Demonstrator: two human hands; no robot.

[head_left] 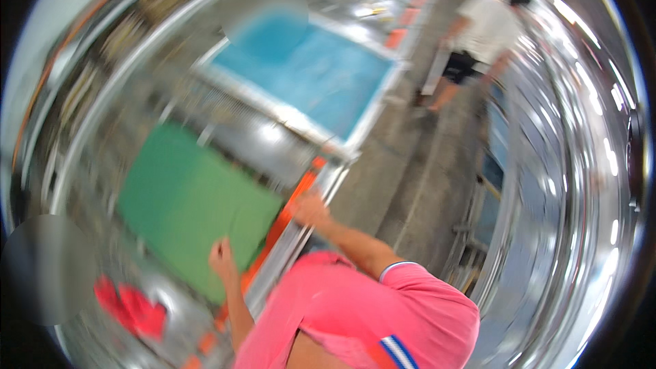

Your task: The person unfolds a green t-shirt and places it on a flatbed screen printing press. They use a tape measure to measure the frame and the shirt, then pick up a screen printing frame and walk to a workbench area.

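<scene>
The whole view is motion-blurred. A green flat board lies on a steel counter. My left hand is at the board's near right edge with its fingers curled; the blur hides whether it grips the board. My right hand lies on the orange strip that runs along the counter's right edge, just beyond the board's corner. Its fingers cannot be made out. My pink short sleeve fills the lower middle.
A white-rimmed basin of blue water stands behind the board. Something red lies at the lower left on the counter. A concrete aisle runs to the right, with a person in a white shirt standing far up it.
</scene>
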